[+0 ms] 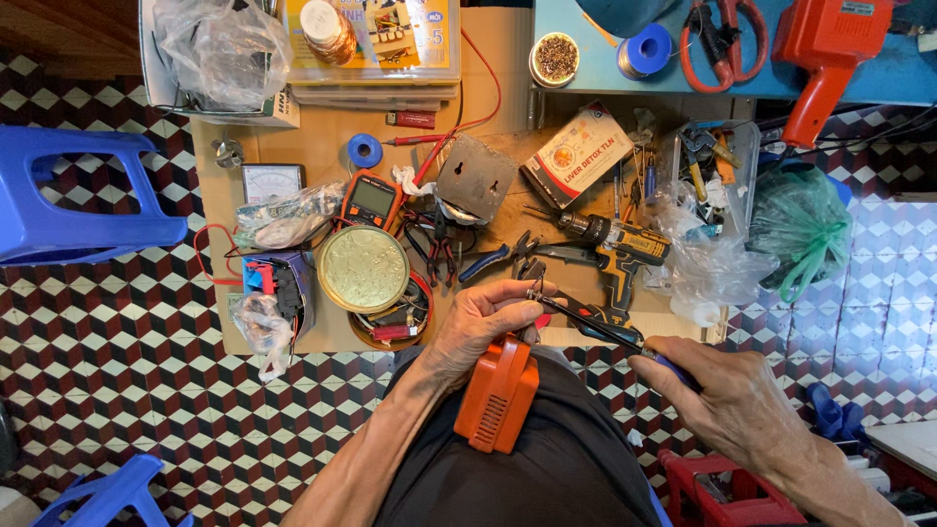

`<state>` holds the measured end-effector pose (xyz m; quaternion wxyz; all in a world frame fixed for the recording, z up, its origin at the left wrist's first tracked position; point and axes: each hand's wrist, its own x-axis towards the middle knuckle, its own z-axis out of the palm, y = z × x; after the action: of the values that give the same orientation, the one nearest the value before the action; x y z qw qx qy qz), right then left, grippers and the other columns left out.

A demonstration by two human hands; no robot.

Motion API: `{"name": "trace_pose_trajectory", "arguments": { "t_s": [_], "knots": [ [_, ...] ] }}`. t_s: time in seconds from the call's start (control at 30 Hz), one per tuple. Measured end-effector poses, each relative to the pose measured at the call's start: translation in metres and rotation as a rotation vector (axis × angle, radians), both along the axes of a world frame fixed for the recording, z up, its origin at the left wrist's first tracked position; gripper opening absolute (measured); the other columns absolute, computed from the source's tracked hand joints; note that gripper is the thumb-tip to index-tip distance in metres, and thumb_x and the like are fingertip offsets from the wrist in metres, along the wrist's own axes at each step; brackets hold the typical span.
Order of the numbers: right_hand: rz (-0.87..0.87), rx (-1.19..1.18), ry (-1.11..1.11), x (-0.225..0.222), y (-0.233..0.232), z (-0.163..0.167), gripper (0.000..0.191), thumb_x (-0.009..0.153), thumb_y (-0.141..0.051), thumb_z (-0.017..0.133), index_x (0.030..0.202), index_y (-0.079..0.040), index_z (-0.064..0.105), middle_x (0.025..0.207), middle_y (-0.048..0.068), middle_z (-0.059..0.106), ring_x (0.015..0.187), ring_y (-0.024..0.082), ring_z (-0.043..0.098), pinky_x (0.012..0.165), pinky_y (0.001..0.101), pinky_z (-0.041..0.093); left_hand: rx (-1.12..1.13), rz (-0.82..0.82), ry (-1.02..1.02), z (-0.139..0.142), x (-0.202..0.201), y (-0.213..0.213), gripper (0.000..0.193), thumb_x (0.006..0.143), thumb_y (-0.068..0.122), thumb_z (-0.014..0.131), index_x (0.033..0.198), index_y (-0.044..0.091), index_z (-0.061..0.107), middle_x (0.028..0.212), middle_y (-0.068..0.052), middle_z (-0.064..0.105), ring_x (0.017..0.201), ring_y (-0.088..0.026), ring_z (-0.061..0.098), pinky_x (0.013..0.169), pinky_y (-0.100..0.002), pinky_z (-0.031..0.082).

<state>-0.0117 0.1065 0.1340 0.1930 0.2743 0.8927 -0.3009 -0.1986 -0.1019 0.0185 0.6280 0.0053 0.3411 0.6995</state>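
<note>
An orange plastic device housing [497, 394] with vent slots rests on my lap. My left hand [478, 324] grips its upper end, fingers curled, thumb and fingertips pinching a small part near the tip of a screwdriver [586, 323]. My right hand [717, 390] holds the screwdriver's blue handle. Its dark shaft slants up and left toward my left fingertips.
A low wooden table [322, 146] carries a round brass tin [363, 268], an orange multimeter [371, 200], pliers [493, 259], a cordless drill [615, 249], a cardboard box [578, 154] and plastic bags. Blue stools [68, 195] stand at left, a green bag [802, 224] at right.
</note>
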Motion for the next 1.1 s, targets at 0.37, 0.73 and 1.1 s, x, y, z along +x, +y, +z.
{"name": "trace_pose_trajectory", "arguments": {
  "t_s": [0.37, 0.73, 1.1],
  "knots": [
    [0.215, 0.190, 0.078, -0.003, -0.001, 0.000, 0.033, 0.084, -0.034, 0.078, 0.105, -0.010, 0.073, 0.068, 0.008, 0.068, 0.044, 0.019, 0.066, 0.038, 0.0336, 0.053, -0.004, 0.012, 0.005, -0.003, 0.003, 0.002, 0.037, 0.100, 0.017, 0.069, 0.133, 0.000, 0.063, 0.099, -0.004, 0.068, 0.082, -0.006, 0.066, 0.074, -0.022, 0.057],
    [0.336, 0.316, 0.261, 0.002, 0.006, 0.002, 0.029, 0.084, -0.031, 0.076, 0.095, -0.006, 0.067, 0.068, 0.008, 0.064, 0.049, 0.020, 0.063, 0.043, 0.0378, 0.051, 0.033, 0.013, 0.028, 0.003, 0.002, 0.002, 0.040, 0.100, 0.015, 0.072, 0.136, 0.001, 0.061, 0.107, -0.009, 0.071, 0.084, -0.009, 0.068, 0.078, -0.025, 0.058],
    [0.226, 0.247, 0.195, 0.007, 0.003, -0.010, 0.028, 0.085, -0.032, 0.070, 0.099, -0.008, 0.069, 0.062, 0.005, 0.067, 0.047, 0.016, 0.063, 0.042, 0.0332, 0.051, 0.034, 0.052, 0.104, 0.000, 0.003, 0.003, 0.035, 0.092, 0.010, 0.076, 0.117, 0.001, 0.053, 0.109, -0.011, 0.071, 0.094, -0.013, 0.071, 0.086, -0.028, 0.061]
  ]
}}
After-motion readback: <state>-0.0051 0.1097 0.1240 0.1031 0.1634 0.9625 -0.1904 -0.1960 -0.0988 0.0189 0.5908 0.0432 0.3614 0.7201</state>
